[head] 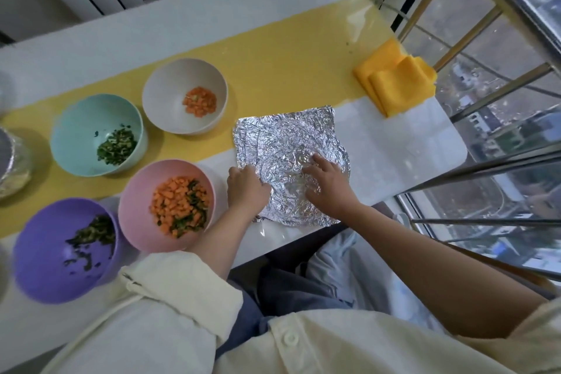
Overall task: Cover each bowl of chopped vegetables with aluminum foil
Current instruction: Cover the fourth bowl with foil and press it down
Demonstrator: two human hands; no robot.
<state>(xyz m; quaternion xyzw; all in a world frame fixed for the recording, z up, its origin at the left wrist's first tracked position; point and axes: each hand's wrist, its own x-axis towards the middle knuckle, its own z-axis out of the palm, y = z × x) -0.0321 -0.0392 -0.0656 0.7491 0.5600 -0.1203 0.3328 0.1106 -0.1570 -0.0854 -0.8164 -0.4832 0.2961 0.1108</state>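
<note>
Four bowls uncovered, foil stack under both my hands.
White bowl (170,91), teal bowl (79,124), pink bowl (136,200) and purple bowl (42,252) sat left on the surface (394,146), each with chopped veg, none touching the foil (288,136). Foil lay flat near the surface's front edge, just right of the pink bowl; it looked like several crinkled sheets stacked. My right hand (326,182) was spread flat on it, fingers straight, gripping nothing. My left hand (247,188) was at the foil's left edge, fingers bent; couldn't tell if it pinched a sheet. My judgement: foil is light and thin, tears and creases easily, so take one sheet by an edge or corner and peel slowly while the other hand pins the rest.
</note>
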